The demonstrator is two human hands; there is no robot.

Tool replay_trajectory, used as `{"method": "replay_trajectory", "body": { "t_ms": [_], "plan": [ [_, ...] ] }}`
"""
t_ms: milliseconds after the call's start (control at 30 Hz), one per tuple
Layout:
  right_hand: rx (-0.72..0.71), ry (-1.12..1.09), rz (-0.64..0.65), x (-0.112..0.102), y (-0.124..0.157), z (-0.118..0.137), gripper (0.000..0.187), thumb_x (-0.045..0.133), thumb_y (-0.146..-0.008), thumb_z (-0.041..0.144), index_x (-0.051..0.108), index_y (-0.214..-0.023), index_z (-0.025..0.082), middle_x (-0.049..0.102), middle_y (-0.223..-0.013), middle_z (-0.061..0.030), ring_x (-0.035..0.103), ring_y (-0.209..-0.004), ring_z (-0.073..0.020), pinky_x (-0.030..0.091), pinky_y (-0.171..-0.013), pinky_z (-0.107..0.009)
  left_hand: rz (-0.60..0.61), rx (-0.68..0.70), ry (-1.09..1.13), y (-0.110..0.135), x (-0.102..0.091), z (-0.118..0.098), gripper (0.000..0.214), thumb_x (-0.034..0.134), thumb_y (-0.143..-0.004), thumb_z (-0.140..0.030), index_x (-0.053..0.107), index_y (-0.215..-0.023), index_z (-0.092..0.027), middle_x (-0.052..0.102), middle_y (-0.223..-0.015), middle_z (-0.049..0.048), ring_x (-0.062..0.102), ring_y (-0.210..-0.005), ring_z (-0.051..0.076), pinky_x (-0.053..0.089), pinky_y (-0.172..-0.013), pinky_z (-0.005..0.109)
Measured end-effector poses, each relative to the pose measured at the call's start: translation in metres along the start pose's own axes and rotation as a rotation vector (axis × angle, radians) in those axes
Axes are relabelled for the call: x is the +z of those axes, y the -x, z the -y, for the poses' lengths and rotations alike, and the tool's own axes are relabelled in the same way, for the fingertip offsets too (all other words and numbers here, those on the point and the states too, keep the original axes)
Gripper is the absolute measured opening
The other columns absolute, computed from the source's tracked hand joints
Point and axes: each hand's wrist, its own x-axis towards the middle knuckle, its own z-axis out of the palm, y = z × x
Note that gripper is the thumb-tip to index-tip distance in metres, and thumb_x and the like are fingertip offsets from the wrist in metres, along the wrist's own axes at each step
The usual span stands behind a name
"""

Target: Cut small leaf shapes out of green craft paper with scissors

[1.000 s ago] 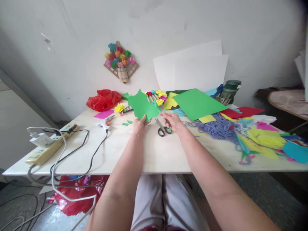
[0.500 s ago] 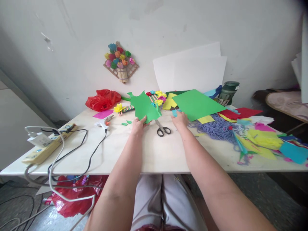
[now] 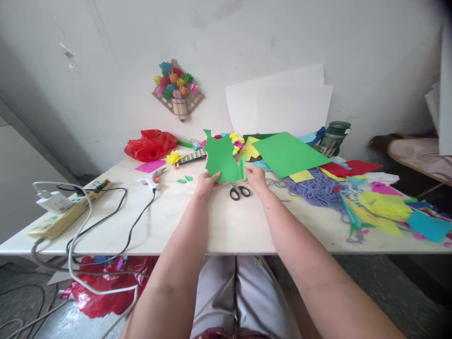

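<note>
My left hand grips the lower left corner of a cut sheet of green paper, thumb on top. The sheet has jagged edges and a narrow strip at its upper left. At its right side, my right hand pinches a small folded flap of the same paper. Black-handled scissors lie on the table just below the sheet, their blades partly hidden by it. Two small green paper leaves rest left of my left hand. A larger green sheet lies beyond my right hand.
A white glue gun with a black cord and a power strip are on the left. Purple yarn and coloured paper scraps crowd the right. A red plastic bag and a dark green bottle stand at the back.
My right hand has moved left from a blue scrap onto the green paper's flap. My left hand has shifted the cut sheet slightly right.
</note>
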Motion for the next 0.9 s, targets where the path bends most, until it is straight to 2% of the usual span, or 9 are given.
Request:
{"method": "replay_trajectory", "body": {
  "t_ms": [67,133,233,367,500,667,800,900],
  "plan": [
    [0.092,-0.258,0.065,0.000,-0.002,0.000,0.014,0.050,-0.071,0.025,0.060,-0.070,0.016,0.058,-0.053,0.0014,0.057,-0.045,-0.0134,0.045,-0.042,-0.023,-0.020,0.014,0.022,-0.002,-0.002,0.001,0.041,0.077,-0.050,-0.028,0.062,-0.085,-0.011,0.067,-0.081,0.0065,0.061,-0.061,0.015,0.051,-0.054,0.027],
    [0.129,-0.450,0.113,-0.001,-0.001,0.003,0.010,0.054,-0.068,0.024,0.059,-0.069,0.015,0.055,-0.048,0.0028,0.054,-0.039,-0.0112,0.042,-0.036,-0.020,-0.043,0.024,0.047,-0.003,-0.004,0.002,0.039,0.077,-0.050,-0.028,0.062,-0.082,-0.012,0.066,-0.077,0.0051,0.059,-0.058,0.013,0.050,-0.053,0.026],
    [0.120,-0.592,0.157,-0.002,0.003,0.007,0.009,0.060,-0.065,0.023,0.058,-0.068,0.014,0.057,-0.047,0.0024,0.054,-0.038,-0.0100,0.040,-0.032,-0.017,-0.074,0.033,0.093,-0.005,-0.006,0.003,0.036,0.077,-0.050,-0.027,0.062,-0.079,-0.012,0.066,-0.074,0.0037,0.058,-0.055,0.011,0.049,-0.053,0.025],
    [0.111,-0.656,0.175,0.001,0.006,0.008,0.010,0.061,-0.064,0.022,0.058,-0.070,0.014,0.059,-0.050,0.0025,0.056,-0.039,-0.0098,0.040,-0.032,-0.016,-0.138,0.006,0.232,-0.006,-0.006,0.001,0.031,0.075,-0.055,-0.023,0.061,-0.081,-0.014,0.065,-0.074,0.0020,0.058,-0.057,0.010,0.051,-0.060,0.026],
    [0.119,-0.671,0.154,0.007,0.004,0.005,0.013,0.062,-0.064,0.023,0.057,-0.073,0.014,0.057,-0.050,0.0052,0.053,-0.037,-0.0077,0.041,-0.031,-0.016,-0.208,-0.065,0.425,-0.002,-0.002,-0.005,0.024,0.065,-0.068,-0.030,0.060,-0.088,-0.017,0.065,-0.075,0.0020,0.060,-0.063,0.011,0.053,-0.069,0.029],
    [0.094,-0.637,0.095,0.013,0.002,0.000,0.015,0.061,-0.065,0.024,0.057,-0.076,0.014,0.057,-0.053,0.0052,0.050,-0.035,-0.0059,0.041,-0.031,-0.016,-0.089,-0.084,0.548,0.003,0.001,-0.006,0.033,0.059,-0.073,-0.039,0.058,-0.099,-0.019,0.065,-0.086,0.0057,0.063,-0.079,0.019,0.053,-0.076,0.038],
    [0.088,-0.645,0.064,0.010,0.003,0.002,0.014,0.059,-0.066,0.022,0.058,-0.077,0.014,0.059,-0.056,0.0043,0.052,-0.036,-0.0064,0.041,-0.031,-0.016,-0.013,-0.104,0.461,0.002,0.002,-0.003,0.026,0.062,-0.071,-0.019,0.058,-0.097,-0.016,0.066,-0.088,0.0058,0.064,-0.078,0.017,0.052,-0.079,0.037],
    [0.115,-0.748,0.065,0.006,0.005,0.006,0.018,0.061,-0.064,0.022,0.058,-0.080,0.015,0.061,-0.062,0.0036,0.054,-0.040,-0.0071,0.042,-0.032,-0.016,-0.001,-0.076,0.409,0.001,0.003,0.000,0.026,0.061,-0.072,-0.013,0.058,-0.097,-0.016,0.067,-0.089,0.0052,0.064,-0.081,0.016,0.052,-0.080,0.035]
  ]
}}
